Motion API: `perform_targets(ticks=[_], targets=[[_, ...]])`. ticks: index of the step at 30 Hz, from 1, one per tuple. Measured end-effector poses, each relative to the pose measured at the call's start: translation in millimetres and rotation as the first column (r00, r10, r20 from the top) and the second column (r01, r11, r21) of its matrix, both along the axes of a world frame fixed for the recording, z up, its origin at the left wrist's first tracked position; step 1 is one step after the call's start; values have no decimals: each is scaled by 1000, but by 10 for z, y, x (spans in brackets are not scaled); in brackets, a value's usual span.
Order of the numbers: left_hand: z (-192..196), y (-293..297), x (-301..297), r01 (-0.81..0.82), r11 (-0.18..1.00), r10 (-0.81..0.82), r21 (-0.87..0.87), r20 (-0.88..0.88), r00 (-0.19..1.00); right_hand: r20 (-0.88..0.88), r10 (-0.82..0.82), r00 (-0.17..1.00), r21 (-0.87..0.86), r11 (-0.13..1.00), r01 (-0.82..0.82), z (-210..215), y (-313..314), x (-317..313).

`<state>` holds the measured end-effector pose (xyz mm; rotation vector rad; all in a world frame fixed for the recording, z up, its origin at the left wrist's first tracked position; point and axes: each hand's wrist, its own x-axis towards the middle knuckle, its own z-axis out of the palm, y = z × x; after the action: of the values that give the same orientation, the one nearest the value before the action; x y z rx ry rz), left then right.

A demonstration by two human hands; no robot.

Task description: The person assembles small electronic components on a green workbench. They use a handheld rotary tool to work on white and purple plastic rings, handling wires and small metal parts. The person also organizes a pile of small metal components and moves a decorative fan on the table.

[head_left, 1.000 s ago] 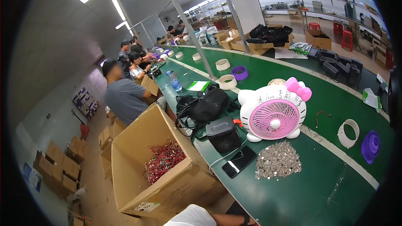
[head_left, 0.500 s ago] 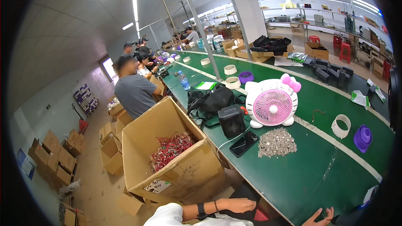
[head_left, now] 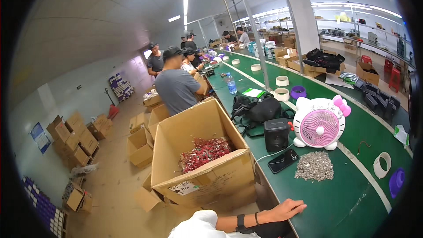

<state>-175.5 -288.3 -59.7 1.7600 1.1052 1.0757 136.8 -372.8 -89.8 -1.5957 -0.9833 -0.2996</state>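
Note:
My left hand (head_left: 288,210) rests at the near edge of the green work table (head_left: 328,202), its fingers loosely curled together and nothing seen in them. A dark watch (head_left: 241,223) and a thin band circle that wrist. My right hand is out of view. Beyond my left hand lie a heap of small metallic parts (head_left: 314,166) and a black phone (head_left: 283,161). A white and pink cat-shaped fan (head_left: 320,128) stands behind the heap, with a black box-shaped device (head_left: 276,135) to its left. Left of the table is a large cardboard box (head_left: 202,185) holding many small red pieces (head_left: 205,154).
A black bag (head_left: 260,110) and a water bottle (head_left: 231,83) sit farther along the table. White rings (head_left: 382,165) and purple parts (head_left: 397,182) lie on the green belt. A person in grey (head_left: 177,89) stands beyond the box. Cartons (head_left: 140,146) line the floor.
The view has swung left, so the scene sits farther right. My right hand, at the lower right before, has left the picture. My left hand still rests by the table edge.

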Motion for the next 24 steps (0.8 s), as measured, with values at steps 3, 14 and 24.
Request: perform_targets(ticks=[3, 14, 24], targets=[[-273, 140, 46, -152, 988, 153, -37, 44, 987, -37, -19, 999, -117, 993, 14, 37, -3, -81], [-204, 336, -15, -71, 996, 62, -58, -142, 988, -212, -74, 975, -145, 988, 44, -447, 3, 216], [531, 827, 302, 255, 932, -318, -259, -243, 917, -338, -106, 935, 62, 989, 135, -488, -164, 150]])
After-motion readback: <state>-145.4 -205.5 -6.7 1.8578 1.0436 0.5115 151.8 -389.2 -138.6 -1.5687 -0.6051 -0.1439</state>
